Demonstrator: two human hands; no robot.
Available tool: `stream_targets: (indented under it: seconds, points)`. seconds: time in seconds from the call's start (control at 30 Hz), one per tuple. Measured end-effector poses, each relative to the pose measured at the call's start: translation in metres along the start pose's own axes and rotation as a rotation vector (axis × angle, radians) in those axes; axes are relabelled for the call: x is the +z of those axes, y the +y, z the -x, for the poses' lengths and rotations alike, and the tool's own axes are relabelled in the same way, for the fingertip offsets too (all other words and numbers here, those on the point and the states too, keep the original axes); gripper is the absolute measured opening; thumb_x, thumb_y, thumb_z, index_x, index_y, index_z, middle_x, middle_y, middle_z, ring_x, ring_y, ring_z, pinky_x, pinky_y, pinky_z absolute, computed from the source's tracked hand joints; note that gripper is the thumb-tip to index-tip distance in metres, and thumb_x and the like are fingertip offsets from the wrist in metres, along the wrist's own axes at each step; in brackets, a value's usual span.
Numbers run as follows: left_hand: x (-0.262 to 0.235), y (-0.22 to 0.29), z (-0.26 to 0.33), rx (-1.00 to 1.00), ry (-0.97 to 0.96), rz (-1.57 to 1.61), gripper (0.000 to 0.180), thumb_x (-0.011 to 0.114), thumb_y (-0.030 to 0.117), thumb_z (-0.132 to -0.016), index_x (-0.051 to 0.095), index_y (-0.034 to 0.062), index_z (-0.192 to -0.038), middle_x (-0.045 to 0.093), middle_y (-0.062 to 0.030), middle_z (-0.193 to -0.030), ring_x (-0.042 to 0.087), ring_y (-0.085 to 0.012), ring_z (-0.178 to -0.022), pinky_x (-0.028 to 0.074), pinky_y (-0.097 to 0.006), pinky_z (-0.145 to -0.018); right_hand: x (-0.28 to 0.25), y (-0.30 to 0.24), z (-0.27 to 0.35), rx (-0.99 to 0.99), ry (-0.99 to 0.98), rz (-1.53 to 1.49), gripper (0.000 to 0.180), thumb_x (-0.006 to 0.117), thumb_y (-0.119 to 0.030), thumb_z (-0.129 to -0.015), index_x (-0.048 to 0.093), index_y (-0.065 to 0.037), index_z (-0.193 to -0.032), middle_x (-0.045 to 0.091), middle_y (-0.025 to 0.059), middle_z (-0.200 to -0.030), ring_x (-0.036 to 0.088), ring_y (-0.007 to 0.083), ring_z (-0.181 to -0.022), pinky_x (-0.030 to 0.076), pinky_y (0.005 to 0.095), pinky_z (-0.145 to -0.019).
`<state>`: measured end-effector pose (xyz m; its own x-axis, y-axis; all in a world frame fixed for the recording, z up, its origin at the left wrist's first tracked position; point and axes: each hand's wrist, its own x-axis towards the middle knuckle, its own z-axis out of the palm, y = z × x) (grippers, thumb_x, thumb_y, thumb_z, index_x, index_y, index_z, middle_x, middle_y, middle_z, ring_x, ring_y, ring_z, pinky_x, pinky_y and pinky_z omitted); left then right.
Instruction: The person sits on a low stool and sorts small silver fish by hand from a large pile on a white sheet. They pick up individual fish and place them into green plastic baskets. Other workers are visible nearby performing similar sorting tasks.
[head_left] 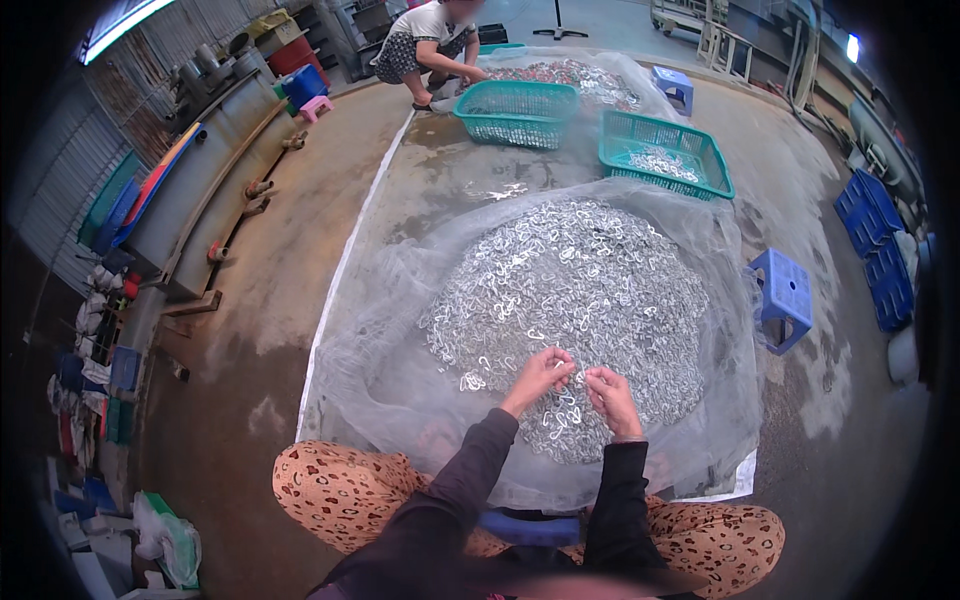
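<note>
L hand [543,376] & R hand [613,397] both pinched, each w/ small metal hooks [579,379] at fingertips; exact no. unclear. They're over lower part of silvery hook pile [590,285], on mesh sheet [365,360]. Teal basket [650,181] w/ similar pcs. beyond.

"What's in the lower middle of the frame?"

"The left hand [543,376] and right hand [612,396], close together, pinching small metal hooks [579,379] over a wide heap [600,290] on a pale net [365,345]."

"And higher up?"

"A green basket [510,127] at top centre, a second basket [718,170] right of it, a crouching person [430,40] upper left of both, a blue stool [787,283] at right."
</note>
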<state>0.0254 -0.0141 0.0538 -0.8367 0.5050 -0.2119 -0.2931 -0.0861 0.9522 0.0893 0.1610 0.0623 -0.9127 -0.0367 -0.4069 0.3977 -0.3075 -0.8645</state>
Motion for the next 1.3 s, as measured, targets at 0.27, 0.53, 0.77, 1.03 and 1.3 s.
stream_targets:
  seconds: [0.27,0.53,0.77,1.03,1.3]
  points:
    - [0.002,0.022,0.005,0.037,-0.083,-0.163,0.02,0.064,0.02,-0.085,0.062,0.0008,-0.091,0.061,-0.0024,-0.075,0.056,-0.0071,-0.062,0.045,-0.022,-0.057,-0.007,0.001,-0.008,-0.132,0.125,-0.141,0.015,0.061,-0.016,-0.083,0.062,-0.009,-0.095,0.055,-0.003,-0.066,0.048,0.0048,-0.054,0.033,0.0178,-0.044]
    - [-0.007,0.0,0.009,-0.021,-0.108,0.298,0.019,0.05,0.013,-0.087,0.056,-0.0011,-0.097,0.061,-0.0095,-0.091,0.057,-0.014,-0.075,0.048,-0.028,-0.064,-0.02,0.011,-0.014,-0.184,0.096,-0.527,0.016,0.056,-0.009,-0.086,0.056,0.001,-0.1,0.056,0.0145,-0.111,0.056,0.0223,-0.102,0.049,0.0315,-0.083]
    - [-0.019,-0.011,0.009,-0.106,-0.093,0.576,0.024,0.041,0.014,-0.081,0.056,-0.0001,-0.094,0.06,-0.0127,-0.088,0.054,-0.017,-0.069,0.045,-0.027,-0.058,-0.027,0.0,-0.004,-0.161,0.094,-0.798,0.026,0.051,-0.001,-0.084,0.048,0.007,-0.108,0.046,0.0308,-0.12,0.047,0.044,-0.114,0.046,0.0481,-0.095]
    - [-0.005,-0.115,0.031,-0.018,-0.081,-1.25,0.026,0.07,0.019,-0.073,0.065,0.0134,-0.099,0.06,-0.0138,-0.093,0.062,-0.0313,-0.085,0.048,-0.042,-0.074,-0.029,0.012,-0.006,-0.208,-0.256,-1.186,0.06,0.034,-0.038,-0.097,0.029,0.011,-0.132,0.031,0.0329,-0.135,0.028,0.0462,-0.128,0.027,0.0542,-0.107]
    - [-0.02,-0.103,0.014,-0.035,0.006,-0.897,0.018,0.063,0.019,-0.077,0.06,0.0059,-0.088,0.057,-0.008,-0.089,0.057,-0.0227,-0.07,0.046,-0.034,-0.062,-0.042,0.031,-0.009,-0.133,0.089,-1.001,0.044,0.058,-0.003,-0.086,0.042,0.007,-0.125,0.054,0.0143,-0.084,0.052,0.0221,-0.083,0.041,0.0208,-0.054]
